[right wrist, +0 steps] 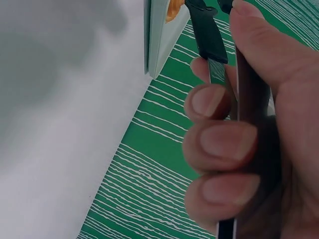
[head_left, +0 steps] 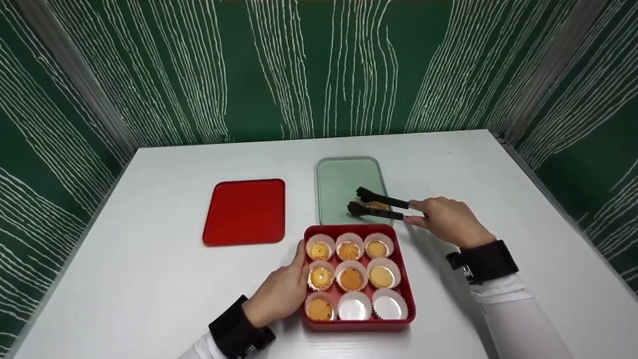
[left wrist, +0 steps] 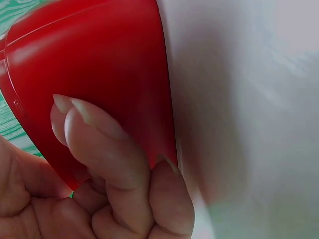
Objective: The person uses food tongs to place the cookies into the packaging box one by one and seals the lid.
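My left hand (head_left: pixel 281 291) holds the left wall of a square red box (head_left: pixel 359 326), its fingertips on the red side in the left wrist view. White fluted paper cups in the box hold yellow and golden cookies (head_left: pixel 351 278); two front cups (head_left: pixel 354 306) show bare bottoms. With my right hand (head_left: pixel 448 219) I grip black-ended tongs (head_left: pixel 384 198) over the near right part of a pale green tray (head_left: pixel 346 174). The tong tips stand apart, and a golden cookie (head_left: pixel 377 205) shows between the arms. In the right wrist view, fingers and thumb wrap the tong handles (right wrist: pixel 251 89).
A flat red tray (head_left: pixel 244 212) lies left of the green one on the white table (head_left: pixel 164 239). The box stands right against the green tray's near edge in the head view. Green panels with white wavy lines (head_left: pixel 349 70) rise behind the table and at both sides.
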